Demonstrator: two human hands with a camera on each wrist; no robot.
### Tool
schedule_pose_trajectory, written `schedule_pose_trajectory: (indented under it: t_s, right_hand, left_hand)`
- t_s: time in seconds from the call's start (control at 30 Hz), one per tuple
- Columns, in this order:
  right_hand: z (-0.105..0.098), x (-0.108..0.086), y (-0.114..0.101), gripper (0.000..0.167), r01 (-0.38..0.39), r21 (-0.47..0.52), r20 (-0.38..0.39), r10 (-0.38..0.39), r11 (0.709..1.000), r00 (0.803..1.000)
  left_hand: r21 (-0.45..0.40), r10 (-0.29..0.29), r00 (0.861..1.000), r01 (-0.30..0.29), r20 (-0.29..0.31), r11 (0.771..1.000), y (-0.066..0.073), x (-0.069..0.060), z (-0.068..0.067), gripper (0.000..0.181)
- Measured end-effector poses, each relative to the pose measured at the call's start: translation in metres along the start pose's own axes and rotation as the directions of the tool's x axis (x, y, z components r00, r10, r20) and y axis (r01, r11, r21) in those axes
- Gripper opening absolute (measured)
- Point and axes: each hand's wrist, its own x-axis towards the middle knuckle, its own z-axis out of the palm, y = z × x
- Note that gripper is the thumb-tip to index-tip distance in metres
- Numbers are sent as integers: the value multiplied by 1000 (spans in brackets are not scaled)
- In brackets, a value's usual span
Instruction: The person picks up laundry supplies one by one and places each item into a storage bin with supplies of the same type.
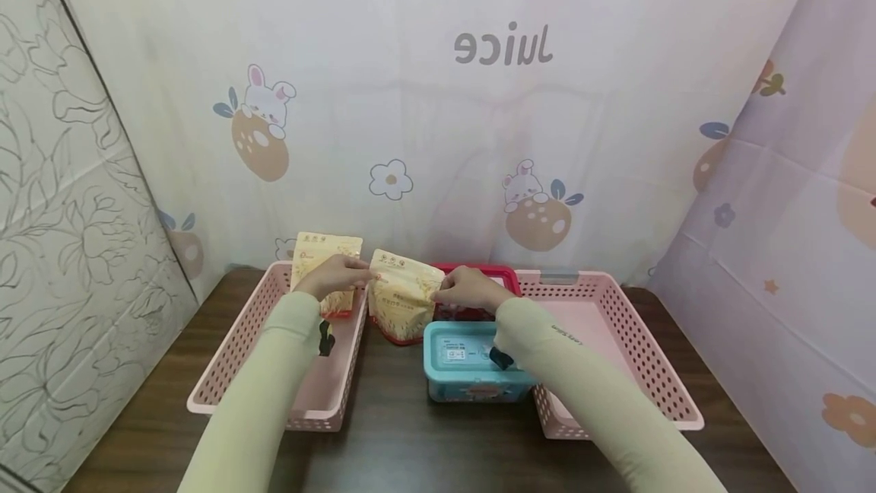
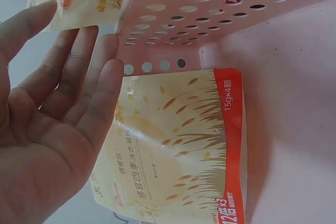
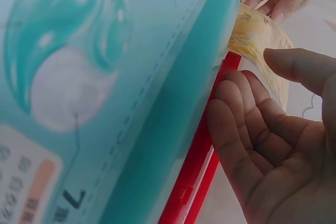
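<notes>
A cream laundry pod pouch (image 1: 404,303) with a red lower edge stands between the two pink baskets. My left hand (image 1: 337,275) pinches its upper left corner between thumb and fingers. At the opposite upper corner, my right hand (image 1: 472,289) pinches the pouch's edge. A second laundry pod pouch (image 2: 178,145) of the same kind leans upright inside the left basket (image 2: 283,87), just below my left hand. Under my right wrist sits a teal lidded box (image 1: 460,383). Behind that box is a red-rimmed container (image 1: 503,274), partly hidden by my right hand; its edge is beside my right fingers.
The right pink basket (image 1: 619,306) stands beyond the teal box, partly covered by my right forearm. A patterned curtain (image 1: 424,120) hangs behind the dark wooden table (image 1: 383,432). Another curtain (image 1: 787,265) borders the right side.
</notes>
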Motion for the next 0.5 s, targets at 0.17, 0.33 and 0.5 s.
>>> schedule_pose_trajectory:
  t_s: [0.17, 0.33, 0.5]
  right_hand:
    - [4, 2, 0, 23, -9, 18, -25, 9, 1000, 1000]
    - [7, 6, 2, 19, -8, 35, -39, 9, 999, 999]
    - [8, 7, 3, 19, 8, 53, -33, -6, 999, 999]
  left_hand:
    - [-13, 3, 1000, -3, -15, 1000, 1, -1, 1, 49]
    - [-49, 6, 1000, -7, -22, 999, -1, 0, 3, 44]
    - [-66, 5, 999, -7, -33, 998, -3, 1, 4, 41]
